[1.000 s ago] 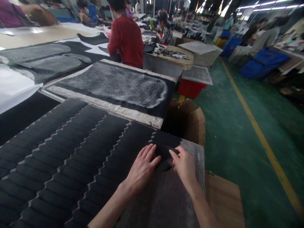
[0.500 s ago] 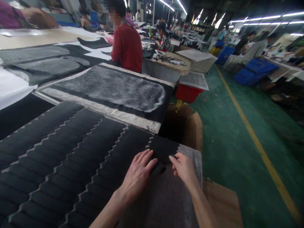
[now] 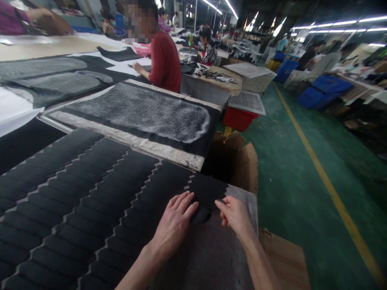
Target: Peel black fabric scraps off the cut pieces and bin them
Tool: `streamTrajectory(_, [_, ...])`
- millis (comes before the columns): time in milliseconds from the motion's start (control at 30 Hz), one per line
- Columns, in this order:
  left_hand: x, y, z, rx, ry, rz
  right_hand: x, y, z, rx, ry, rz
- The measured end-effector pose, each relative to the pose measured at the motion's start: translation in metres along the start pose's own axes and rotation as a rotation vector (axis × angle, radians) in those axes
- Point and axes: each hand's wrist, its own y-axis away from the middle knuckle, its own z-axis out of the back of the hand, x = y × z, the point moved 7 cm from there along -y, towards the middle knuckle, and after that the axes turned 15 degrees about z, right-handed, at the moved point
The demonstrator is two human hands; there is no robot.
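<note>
Rows of overlapping black fabric pieces (image 3: 121,201) cover the table in front of me. My left hand (image 3: 175,217) lies palm down, fingers stretched, on the near end of the right-hand rows. A rounded black piece (image 3: 200,215) sticks out from beneath its thumb. Just to the right, my right hand (image 3: 232,211) pinches the tip of a small black fabric piece (image 3: 220,201) between thumb and forefinger. The other fingers are curled in. How far that piece reaches is hard to make out against the dark row behind it.
A board (image 3: 145,143) bearing a whitened black sheet (image 3: 145,108) lies beyond the rows. A cardboard box (image 3: 249,161) stands at the table's right edge, a red bin (image 3: 242,117) farther back. A co-worker in a red top (image 3: 166,60) stands at the table beyond.
My hands stay nearly in place, the left pressed down and the right still pinching. The co-worker in red has shifted, and a forearm and hand now show over the white sheets.
</note>
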Motion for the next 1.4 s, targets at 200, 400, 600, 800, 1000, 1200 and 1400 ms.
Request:
streamTrajectory(200, [0.0,0.001,-0.004,-0.012,-0.01,-0.014,0.001,0.0,0.001,-0.023,0.061,-0.008])
streamTrajectory(400, [0.001,0.002,-0.007,-0.059,-0.036,-0.034,0.011,0.006,0.01,-0.086,0.22,-0.017])
streamTrajectory(600, [0.0,0.005,-0.011,-0.069,-0.06,-0.055,0.005,0.007,0.014,-0.086,0.199,-0.031])
streamTrajectory(800, [0.003,0.004,-0.012,-0.043,-0.001,-0.029,0.003,0.009,0.014,-0.097,0.111,-0.034])
streamTrajectory(1000, [0.028,0.003,0.007,-0.057,0.46,0.298,0.028,0.032,0.017,-0.158,0.105,0.117])
streamTrajectory(1200, [0.024,0.028,-0.003,0.246,0.948,0.71,0.06,0.048,-0.008,-0.039,-0.23,0.238])
streamTrajectory(1400, [0.018,0.05,-0.023,0.416,1.052,0.865,0.072,0.043,-0.02,-0.028,-0.324,0.231])
